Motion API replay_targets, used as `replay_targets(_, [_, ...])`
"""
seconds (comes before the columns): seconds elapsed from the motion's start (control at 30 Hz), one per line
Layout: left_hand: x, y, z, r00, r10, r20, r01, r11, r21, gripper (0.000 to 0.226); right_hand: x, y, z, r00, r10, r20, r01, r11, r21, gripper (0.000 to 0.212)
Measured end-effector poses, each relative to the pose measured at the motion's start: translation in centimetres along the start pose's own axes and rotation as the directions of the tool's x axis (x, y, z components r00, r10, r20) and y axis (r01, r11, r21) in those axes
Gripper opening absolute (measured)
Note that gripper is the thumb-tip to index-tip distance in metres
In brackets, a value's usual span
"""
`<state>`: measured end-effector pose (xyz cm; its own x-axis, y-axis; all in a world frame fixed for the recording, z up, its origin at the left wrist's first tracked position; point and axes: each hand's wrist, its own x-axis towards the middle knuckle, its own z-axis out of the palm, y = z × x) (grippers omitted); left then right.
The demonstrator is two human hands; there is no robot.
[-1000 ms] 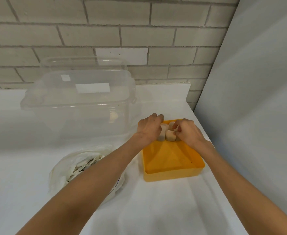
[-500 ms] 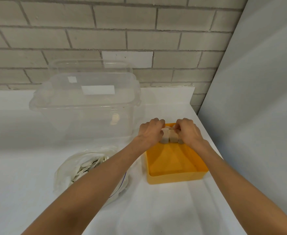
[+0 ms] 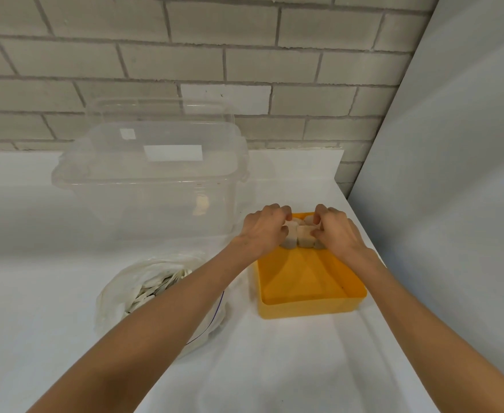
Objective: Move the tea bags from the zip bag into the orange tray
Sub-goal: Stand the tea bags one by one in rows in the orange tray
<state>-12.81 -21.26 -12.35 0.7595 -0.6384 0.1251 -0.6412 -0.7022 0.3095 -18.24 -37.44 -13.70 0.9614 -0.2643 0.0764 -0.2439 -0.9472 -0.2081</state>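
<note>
Pale beige, squarish tea bags [image 3: 301, 234] are seen standing packed at the far end of the orange tray [image 3: 307, 308], gripped from either side by the curled fingers of the left hand [image 3: 267, 229] and right hand [image 3: 338, 231]. Flatter white ones are seen in the zip bag [image 3: 110, 299] on the desk [image 3: 274, 368].

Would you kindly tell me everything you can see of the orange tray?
The orange tray is a shallow rectangular bin, apparently smooth plastic, with low walls and an open top. It sits flat on the white table, right of the zip bag. Its near floor is bare; at its far end a few pale tea bags stand side by side. The left hand and right hand reach into that end, fingers curled on the tea bags; whether they touch the tray itself cannot be told.
</note>
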Motion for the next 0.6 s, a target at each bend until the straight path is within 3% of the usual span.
replay_targets(0.2, [-0.9, 0.0, -1.3, 1.0, 0.024, 0.003, -0.024, 0.999, -0.042, 0.026, -1.0, -0.5, -0.6, 0.998, -0.045, -0.032, 0.046, 0.998, 0.035, 0.017])
replay_targets(0.37, [-3.6, -0.6, -4.8, 0.999, 0.024, -0.021, -0.027, 0.991, -0.134, 0.026, -2.2, -4.5, -2.6, 0.979, -0.176, -0.106, 0.191, 0.969, 0.159, 0.014])
replay_targets(0.5, [-8.0, -2.2, -8.9, 0.997, -0.051, -0.054, 0.041, 0.986, -0.162, 0.017, -3.5, -9.4, -4.3, 0.946, -0.31, -0.098, 0.325, 0.895, 0.304, 0.01])
replay_targets(0.6, [-12.1, -4.4, -11.4, 0.989, -0.145, 0.043, 0.151, 0.97, -0.191, 0.009, -4.8, -13.2, -4.6, 0.907, -0.419, -0.038, 0.396, 0.818, 0.417, 0.005])
